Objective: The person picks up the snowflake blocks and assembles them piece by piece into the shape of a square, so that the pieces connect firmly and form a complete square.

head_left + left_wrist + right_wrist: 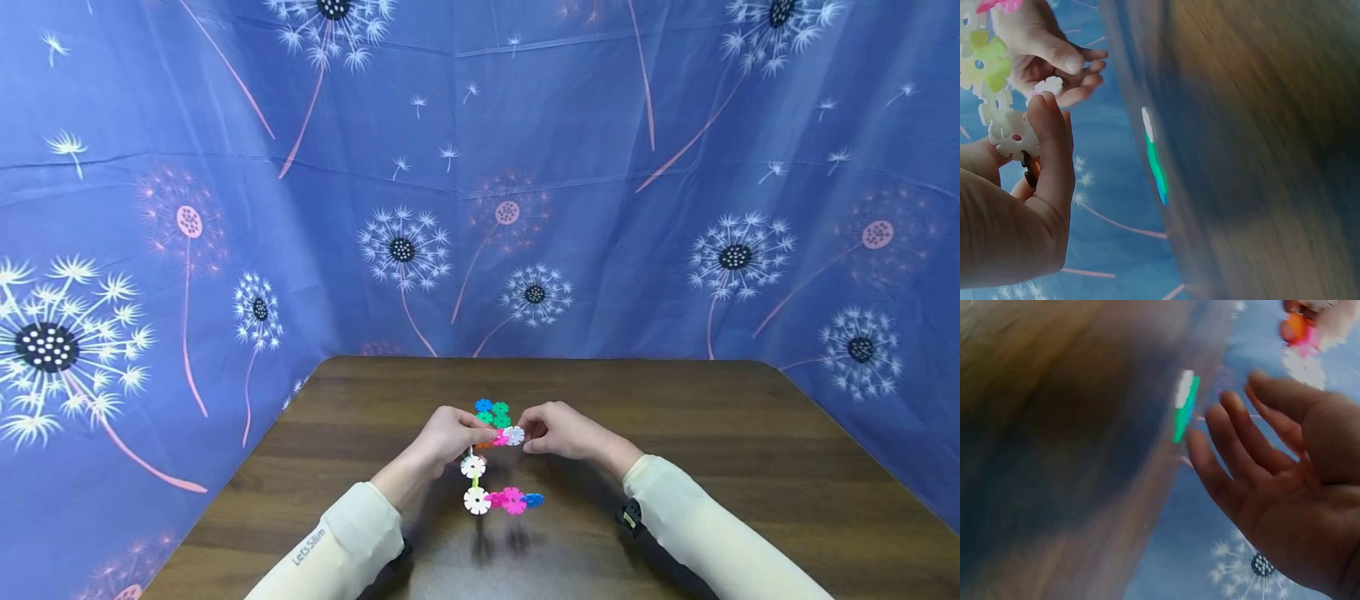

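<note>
My left hand (452, 435) pinches a chain of flower-shaped interlocking discs by its orange disc (1035, 169), which the fingers partly cover. From there a pink disc (501, 437) and a white end disc (513, 436) point toward my right hand (567, 432). Nearer me, the chain runs through a white disc (473, 466), a yellow-green disc (989, 61) and another white disc (477, 501). It then turns right through pink discs (513, 500) to a blue disc (533, 500). In the right wrist view, my right fingers (1235, 434) are spread and hold nothing, near the white end disc.
Loose green discs (501, 420) and a blue disc (483, 405) lie on the brown wooden table (637, 392) behind the hands. A white disc (1149, 124) lies with them in the wrist views. A blue dandelion-print cloth (600, 250) hangs around the table's back and sides.
</note>
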Demonstrator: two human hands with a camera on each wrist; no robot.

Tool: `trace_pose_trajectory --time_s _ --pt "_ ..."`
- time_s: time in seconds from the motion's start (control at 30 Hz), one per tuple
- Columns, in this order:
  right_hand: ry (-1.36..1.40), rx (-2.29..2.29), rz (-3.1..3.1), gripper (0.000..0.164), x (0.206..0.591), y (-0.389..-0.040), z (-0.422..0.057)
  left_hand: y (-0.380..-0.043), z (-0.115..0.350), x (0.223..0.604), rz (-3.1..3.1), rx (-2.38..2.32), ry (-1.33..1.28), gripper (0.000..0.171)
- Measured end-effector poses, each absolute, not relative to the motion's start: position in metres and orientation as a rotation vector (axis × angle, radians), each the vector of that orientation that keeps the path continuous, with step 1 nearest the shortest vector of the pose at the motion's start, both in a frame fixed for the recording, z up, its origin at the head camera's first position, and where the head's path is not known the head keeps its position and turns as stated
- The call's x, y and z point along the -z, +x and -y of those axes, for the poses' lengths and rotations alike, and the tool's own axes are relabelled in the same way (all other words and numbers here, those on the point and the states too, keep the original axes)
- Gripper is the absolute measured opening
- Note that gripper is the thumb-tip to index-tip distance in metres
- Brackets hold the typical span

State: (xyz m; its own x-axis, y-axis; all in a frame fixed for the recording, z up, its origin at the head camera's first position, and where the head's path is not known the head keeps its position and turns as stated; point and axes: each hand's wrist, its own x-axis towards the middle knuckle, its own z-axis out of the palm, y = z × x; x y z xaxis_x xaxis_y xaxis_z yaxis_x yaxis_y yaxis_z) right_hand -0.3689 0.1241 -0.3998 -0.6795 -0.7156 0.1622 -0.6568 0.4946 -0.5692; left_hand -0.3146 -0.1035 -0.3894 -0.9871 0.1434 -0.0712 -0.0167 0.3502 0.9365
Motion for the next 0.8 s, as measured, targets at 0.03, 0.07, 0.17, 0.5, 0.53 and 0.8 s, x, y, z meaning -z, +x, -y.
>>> trace_pose_trajectory --time_s 0.03,0.07,0.17,0.5,0.53,0.8 --pt "-1.259 0.851 -2.704 0.010 0.403 -0.371 -0.122 -0.315 0.106 0.391 -2.471 -1.711 0.110 0.014" --pt "-1.304 0.789 -2.755 0.008 0.407 -0.372 -0.121 -0.315 0.108 0.391 -2.477 -1.710 0.103 0.014" --pt "-1.383 0.616 -2.879 0.008 0.418 -0.373 -0.115 -0.315 0.113 0.393 -2.486 -1.719 0.103 0.015" --pt "-1.310 0.297 -2.956 0.012 0.427 -0.363 -0.117 -0.312 0.113 0.386 -2.440 -1.747 0.127 0.017" --pt "-1.315 0.321 -2.958 0.010 0.426 -0.363 -0.118 -0.313 0.113 0.385 -2.439 -1.750 0.123 0.017" --pt "-1.387 0.435 -2.904 0.015 0.424 -0.361 -0.125 -0.313 0.108 0.387 -2.438 -1.735 0.147 0.015"
